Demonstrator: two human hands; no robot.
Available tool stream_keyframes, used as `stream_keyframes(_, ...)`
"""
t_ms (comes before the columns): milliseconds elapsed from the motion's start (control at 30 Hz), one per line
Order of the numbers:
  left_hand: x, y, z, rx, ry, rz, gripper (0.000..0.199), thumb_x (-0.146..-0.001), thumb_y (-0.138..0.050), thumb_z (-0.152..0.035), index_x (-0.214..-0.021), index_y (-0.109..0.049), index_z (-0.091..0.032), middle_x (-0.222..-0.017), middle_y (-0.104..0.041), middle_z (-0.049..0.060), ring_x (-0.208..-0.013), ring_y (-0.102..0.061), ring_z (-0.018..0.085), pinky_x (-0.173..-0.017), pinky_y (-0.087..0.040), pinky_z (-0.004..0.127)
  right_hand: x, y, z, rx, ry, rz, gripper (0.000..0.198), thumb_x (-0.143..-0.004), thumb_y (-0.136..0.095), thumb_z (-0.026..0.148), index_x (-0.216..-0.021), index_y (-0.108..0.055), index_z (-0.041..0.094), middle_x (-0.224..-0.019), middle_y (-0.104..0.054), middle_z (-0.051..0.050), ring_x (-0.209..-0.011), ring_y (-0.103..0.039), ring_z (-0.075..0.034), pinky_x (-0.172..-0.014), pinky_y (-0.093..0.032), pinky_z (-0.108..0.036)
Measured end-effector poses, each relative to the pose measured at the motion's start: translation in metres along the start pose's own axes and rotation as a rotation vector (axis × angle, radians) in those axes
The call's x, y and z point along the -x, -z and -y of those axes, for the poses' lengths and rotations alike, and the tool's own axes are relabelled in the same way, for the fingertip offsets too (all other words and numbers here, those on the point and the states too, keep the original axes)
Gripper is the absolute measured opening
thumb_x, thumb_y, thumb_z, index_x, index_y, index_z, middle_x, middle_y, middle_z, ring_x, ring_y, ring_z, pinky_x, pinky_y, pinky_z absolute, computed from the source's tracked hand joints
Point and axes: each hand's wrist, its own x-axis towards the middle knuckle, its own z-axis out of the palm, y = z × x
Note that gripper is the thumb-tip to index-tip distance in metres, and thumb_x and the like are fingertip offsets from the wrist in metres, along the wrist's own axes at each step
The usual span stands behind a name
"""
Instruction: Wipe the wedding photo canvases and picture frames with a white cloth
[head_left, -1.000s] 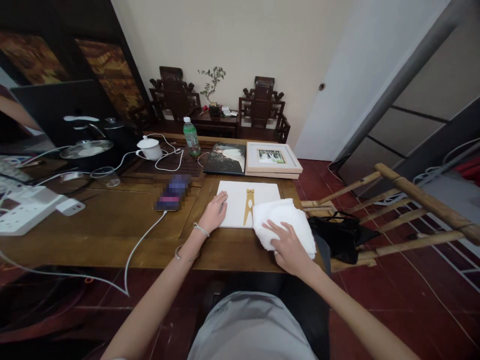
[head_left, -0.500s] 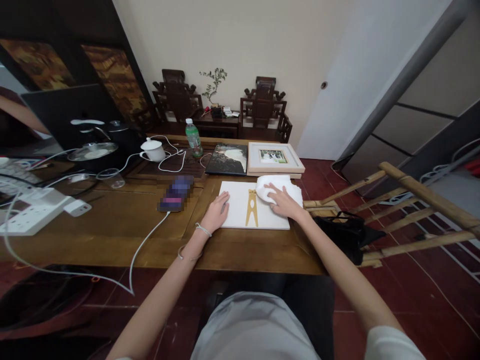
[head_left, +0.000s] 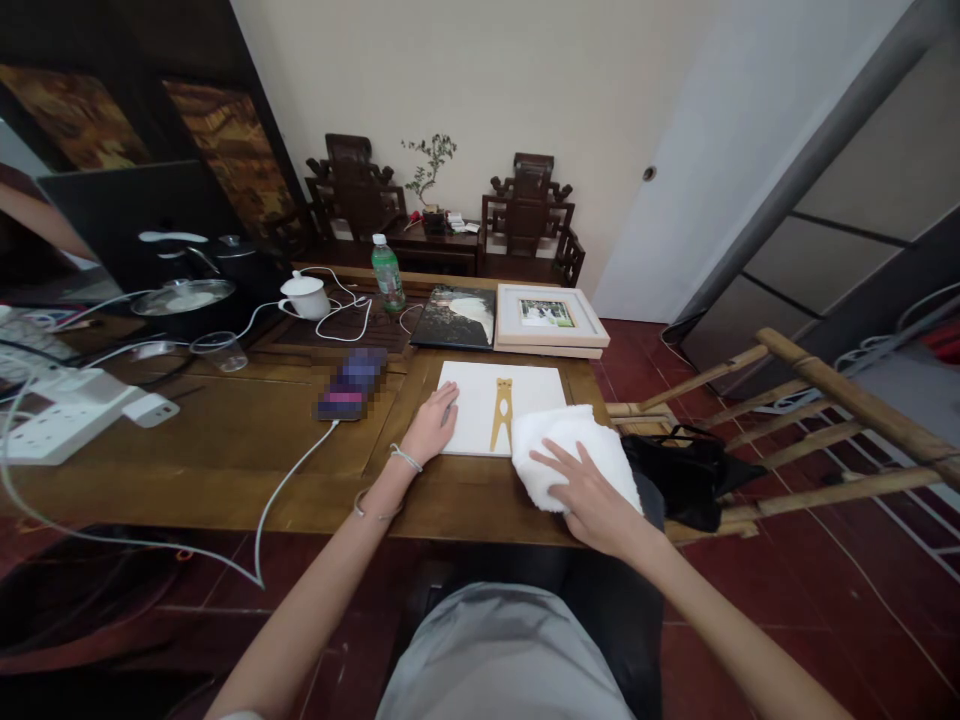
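A white board or canvas point(head_left: 469, 415), with a tan bear-like long-legged figure point(head_left: 502, 412) on it, lies flat on the wooden table. At its left edge rests my left hand point(head_left: 433, 420), open, fingers stretched out and pressing lightly on the border. My right hand point(head_left: 585, 495) has a fluffy white towel point(head_left: 555, 430) under its spread fingers and keeps hold of it. The towel covers the board's lower right corner and reaches past it over the table's front right. What lies beneath the towel is hidden.
Behind the board lie a dark picture point(head_left: 454, 318) and white framed photo point(head_left: 551, 312). A green bottle point(head_left: 386, 270), lidded cup point(head_left: 304, 297), phone point(head_left: 349, 385) with cable, plastic cup point(head_left: 219, 350) and power strip point(head_left: 64, 420) stand left. A bamboo chair point(head_left: 810, 490) holds a black bag point(head_left: 675, 475).
My right hand has drawn the towel from the board's upper right down toward me, past its lower right corner. The board's upper right is now uncovered. My left hand stays put.
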Motion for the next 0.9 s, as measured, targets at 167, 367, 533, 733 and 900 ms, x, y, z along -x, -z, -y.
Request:
stream_keyframes(167,0.000,-0.001,0.001,0.000,-0.004,-0.002,0.038,-0.087,-0.039,-0.025,-0.117,-0.059,-0.013,-0.131,-0.055,0.013,-0.128,-0.045,0.026,-0.109,-0.034,0.047,-0.012,0.003,-0.018,-0.084,-0.003,-0.014,0.045,-0.058,-0.039,-0.003,-0.090,-0.063,0.017,-0.142,-0.043,-0.012,-0.139,-0.021,-0.026,-0.108,-0.016,-0.063)
stream_keyframes(367,0.000,0.000,0.003,-0.010,-0.006,-0.001,0.038,-0.087,-0.038,-0.025,-0.116,-0.060,-0.012,-0.131,-0.056,0.015,-0.127,-0.046,0.026,-0.109,-0.035,0.046,-0.080,0.004,-0.079,-0.043,-0.125,-0.067,0.048,-0.065,-0.037,0.001,-0.106,-0.059,0.012,-0.140,-0.042,-0.022,-0.136,-0.029,-0.029,-0.103,-0.012,-0.070)
stream_keyframes(533,0.000,0.001,0.003,0.004,-0.004,-0.005,0.038,-0.087,-0.039,-0.026,-0.116,-0.060,-0.012,-0.130,-0.056,0.014,-0.127,-0.046,0.025,-0.110,-0.034,0.045,-0.107,0.005,-0.095,-0.011,-0.192,-0.074,0.051,-0.069,-0.035,0.001,-0.114,-0.056,0.011,-0.143,-0.038,-0.022,-0.137,-0.027,-0.030,-0.100,-0.016,-0.071)
stream_keyframes(733,0.000,0.000,0.001,0.007,0.000,0.001,0.038,-0.088,-0.039,-0.025,-0.117,-0.059,-0.012,-0.131,-0.055,0.014,-0.128,-0.045,0.025,-0.110,-0.033,0.045,-0.064,0.002,-0.048,0.026,-0.162,-0.015,0.049,-0.066,-0.037,-0.001,-0.106,-0.061,0.015,-0.148,-0.033,-0.014,-0.140,-0.019,-0.028,-0.102,-0.018,-0.069)
stream_keyframes(900,0.000,0.000,0.000,0.004,0.002,0.006,0.039,-0.087,-0.039,-0.025,-0.117,-0.059,-0.009,-0.132,-0.054,0.016,-0.129,-0.044,0.026,-0.111,-0.033,0.044,-0.014,0.006,0.002,0.023,-0.119,0.064,0.048,-0.063,-0.036,-0.004,-0.095,-0.065,0.018,-0.149,-0.032,-0.006,-0.141,-0.016,-0.029,-0.102,-0.022,-0.068)
